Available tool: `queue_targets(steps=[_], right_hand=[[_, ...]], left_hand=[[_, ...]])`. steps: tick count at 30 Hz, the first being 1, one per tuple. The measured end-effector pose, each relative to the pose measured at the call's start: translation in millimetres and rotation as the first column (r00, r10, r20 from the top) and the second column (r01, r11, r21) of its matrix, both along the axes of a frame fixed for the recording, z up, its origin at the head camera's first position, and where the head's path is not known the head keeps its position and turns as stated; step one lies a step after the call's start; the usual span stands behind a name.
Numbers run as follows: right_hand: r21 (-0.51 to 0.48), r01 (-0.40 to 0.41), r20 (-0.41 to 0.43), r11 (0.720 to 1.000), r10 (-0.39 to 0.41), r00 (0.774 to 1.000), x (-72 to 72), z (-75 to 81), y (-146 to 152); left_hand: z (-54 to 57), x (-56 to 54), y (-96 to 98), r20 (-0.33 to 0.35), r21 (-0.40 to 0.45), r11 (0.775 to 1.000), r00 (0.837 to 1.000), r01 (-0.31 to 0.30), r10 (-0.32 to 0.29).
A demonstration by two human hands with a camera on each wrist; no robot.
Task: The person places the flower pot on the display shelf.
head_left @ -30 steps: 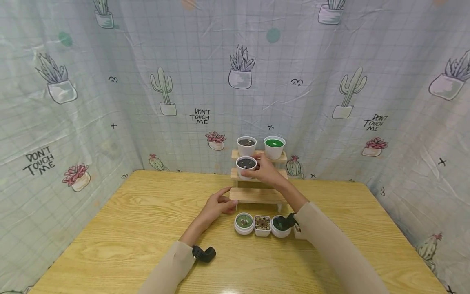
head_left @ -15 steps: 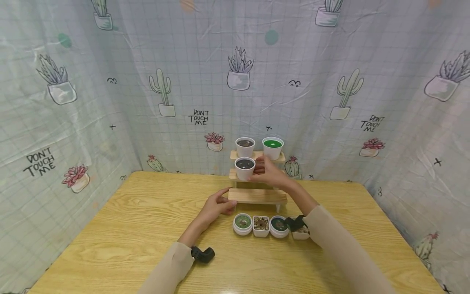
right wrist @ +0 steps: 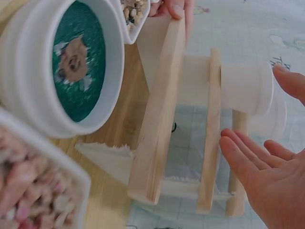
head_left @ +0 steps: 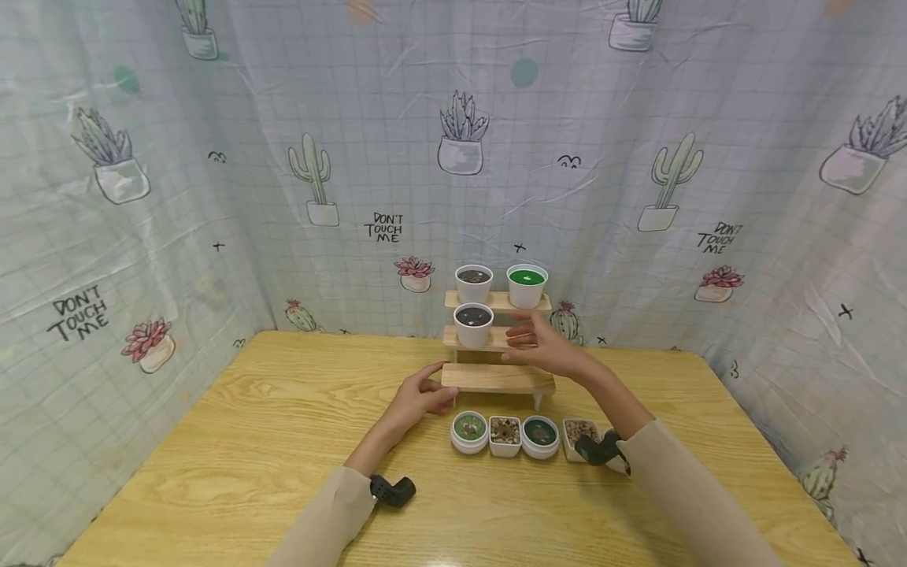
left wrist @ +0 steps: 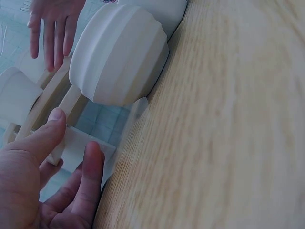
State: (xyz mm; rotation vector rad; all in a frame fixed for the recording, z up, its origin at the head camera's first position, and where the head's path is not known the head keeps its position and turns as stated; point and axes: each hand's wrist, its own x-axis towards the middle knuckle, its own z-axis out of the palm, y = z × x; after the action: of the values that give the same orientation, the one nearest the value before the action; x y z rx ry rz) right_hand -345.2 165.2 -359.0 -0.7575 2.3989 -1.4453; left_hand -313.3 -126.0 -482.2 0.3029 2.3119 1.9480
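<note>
A three-tier wooden plant stand (head_left: 499,376) stands on the table. My left hand (head_left: 418,398) grips the left end of its lowest board, the thumb on the front edge. On the middle board's left side sits a white pot of dark soil (head_left: 473,335). Just right of that pot, my right hand (head_left: 546,346) is spread and holds nothing. In the right wrist view the fingers (right wrist: 248,157) are apart from the pot (right wrist: 245,88). A brown-topped pot (head_left: 473,287) and a green-topped pot (head_left: 526,291) occupy the top board.
In front of the stand is a row of small white pots: a round green one (head_left: 469,445), a square pebbled one (head_left: 505,449), a round dark green one (head_left: 540,450) and a square one with pinkish stones (head_left: 579,429). Another white pot is partly hidden by the right wrist camera. A printed curtain (head_left: 383,94) hangs behind.
My right hand has let go of the dark-soil pot on the middle board and drawn back to the right, its fingers spreading. The left hand has stayed at the stand's end.
</note>
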Motion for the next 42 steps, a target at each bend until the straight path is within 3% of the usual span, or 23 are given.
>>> queue_targets(steps=[8, 21, 28, 42], right_hand=[[-0.033, 0.005, -0.01, 0.999, -0.006, 1.0, 15.5, 0.1, 18.7], [0.014, -0.052, -0.071, 0.999, 0.053, 0.996, 35.5, -8.3, 57.3], [-0.045, -0.072, -0.099, 0.996, 0.067, 0.993, 43.1, -16.0, 77.1], [-0.028, -0.022, -0.073, 0.999, 0.02, 0.997, 55.6, -34.7, 121.7]], left_hand=[[-2.5, -2.3, -1.0, 0.004, -0.002, 1.0, 1.0, -0.007, 0.007], [-2.6, -2.2, 0.1, 0.009, -0.012, 1.0, 1.0, -0.001, 0.001], [-2.7, -3.4, 0.4, 0.005, -0.005, 1.0, 1.0, -0.004, 0.004], [-4.0, -3.2, -1.0, -0.001, -0.016, 1.0, 1.0, -0.004, 0.004]])
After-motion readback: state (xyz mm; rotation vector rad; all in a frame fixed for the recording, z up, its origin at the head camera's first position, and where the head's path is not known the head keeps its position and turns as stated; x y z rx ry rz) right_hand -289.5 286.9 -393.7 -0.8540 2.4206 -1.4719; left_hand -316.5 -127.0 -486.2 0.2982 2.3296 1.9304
